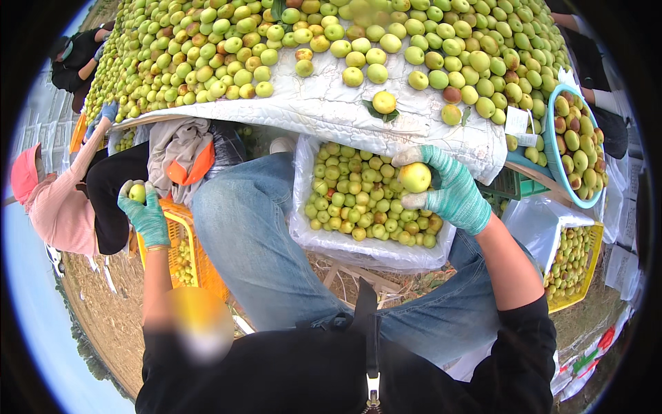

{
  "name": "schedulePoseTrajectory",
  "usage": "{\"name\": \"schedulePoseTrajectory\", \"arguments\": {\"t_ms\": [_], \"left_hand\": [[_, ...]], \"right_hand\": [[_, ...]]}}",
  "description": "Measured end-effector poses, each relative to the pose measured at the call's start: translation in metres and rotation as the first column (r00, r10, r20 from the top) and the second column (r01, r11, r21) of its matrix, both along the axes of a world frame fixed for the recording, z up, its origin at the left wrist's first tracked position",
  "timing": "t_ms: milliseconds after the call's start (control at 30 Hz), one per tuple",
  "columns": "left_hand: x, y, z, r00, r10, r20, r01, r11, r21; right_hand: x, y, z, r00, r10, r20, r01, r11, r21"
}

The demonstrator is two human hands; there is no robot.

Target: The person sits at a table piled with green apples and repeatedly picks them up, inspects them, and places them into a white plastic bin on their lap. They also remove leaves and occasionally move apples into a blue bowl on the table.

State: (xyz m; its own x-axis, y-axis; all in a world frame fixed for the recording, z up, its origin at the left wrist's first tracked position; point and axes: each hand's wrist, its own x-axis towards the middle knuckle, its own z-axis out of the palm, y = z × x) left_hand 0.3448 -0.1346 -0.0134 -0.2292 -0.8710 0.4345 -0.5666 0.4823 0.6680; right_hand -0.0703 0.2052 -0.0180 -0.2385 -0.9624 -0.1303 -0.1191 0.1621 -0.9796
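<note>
My right hand (456, 188), in a teal knit glove with pale fingertips, pinches a yellow-green jujube (415, 177) between thumb and fingers. It is above the right side of a box lined with clear plastic (301, 231), between my knees, filled with similar jujubes (358, 196). Out to the left, my left hand (146, 219), in a matching glove, is closed around a green jujube (137, 192). That hand is over an orange plastic crate (202, 255) holding more jujubes. Ahead, a large heap of jujubes (331, 31) lies on a white quilted cloth (276, 114).
Beside the heap stands a light-blue basket (549, 131) of browner jujubes. Below it is a yellow crate (579, 293) with a plastic liner. A person in pink (65, 207) sits at the left; others work at both edges. Grey and orange clothing (183, 155) hangs under the cloth.
</note>
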Motion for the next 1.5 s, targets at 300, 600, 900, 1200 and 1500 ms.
{"name": "schedulePoseTrajectory", "arguments": {"t_ms": [300, 600, 900, 1200, 1500], "left_hand": [[0.233, -0.033, -0.052, 0.495, 0.177, 0.851, -0.620, 0.758, 0.203], [-0.239, 0.056, -0.023, 0.539, -0.831, 0.135, 0.801, 0.555, 0.224], [-0.359, 0.087, -0.060, 0.466, -0.610, 0.641, 0.479, 0.783, 0.398], [-0.381, 0.073, -0.037, 0.490, -0.728, 0.479, 0.442, 0.681, 0.583], [-0.397, 0.091, -0.058, 0.558, -0.666, 0.495, 0.495, 0.746, 0.446]], "right_hand": [[0.020, 0.006, 0.018, 0.809, 0.110, 0.577, -0.021, 0.987, -0.158], [-0.009, -0.052, -0.020, 0.813, -0.278, -0.511, 0.306, 0.951, -0.031], [-0.033, -0.102, -0.045, 0.534, 0.263, -0.804, 0.147, 0.907, 0.394], [-0.107, -0.118, -0.024, 0.764, -0.360, -0.535, 0.511, 0.844, 0.163], [-0.108, -0.169, -0.056, 0.121, -0.082, -0.989, 0.352, 0.935, -0.035]]}}
